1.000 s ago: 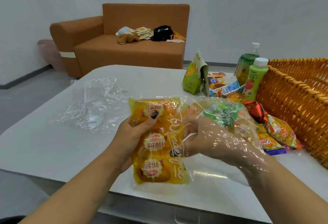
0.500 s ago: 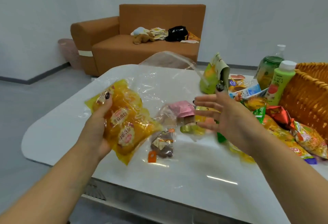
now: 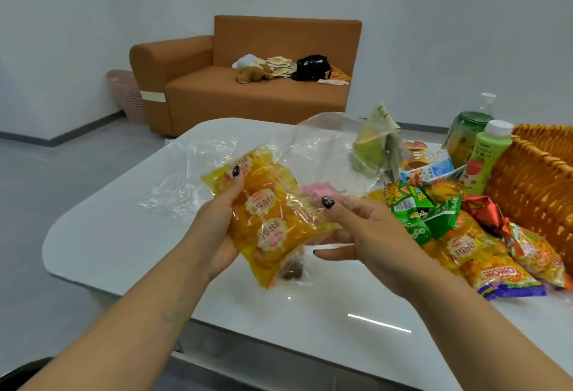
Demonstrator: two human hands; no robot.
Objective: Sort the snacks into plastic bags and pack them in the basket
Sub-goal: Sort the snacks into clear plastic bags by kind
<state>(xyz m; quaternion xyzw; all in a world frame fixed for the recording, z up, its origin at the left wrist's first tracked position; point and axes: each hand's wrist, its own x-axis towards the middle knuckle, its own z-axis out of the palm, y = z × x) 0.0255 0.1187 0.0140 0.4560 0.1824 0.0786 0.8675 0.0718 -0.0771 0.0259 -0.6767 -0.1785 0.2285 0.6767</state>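
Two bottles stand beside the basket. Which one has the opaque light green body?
The light green bottle with the white cap, nearer the camera and right beside the woven wicker basket. The clear plastic bottle behind it is see-through with a darker green label.

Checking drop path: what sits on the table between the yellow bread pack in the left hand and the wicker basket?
Head view: between yellow bread pack and wicker basket are the right hand and a snack pile: green packets, red wrapper, more yellow packs.
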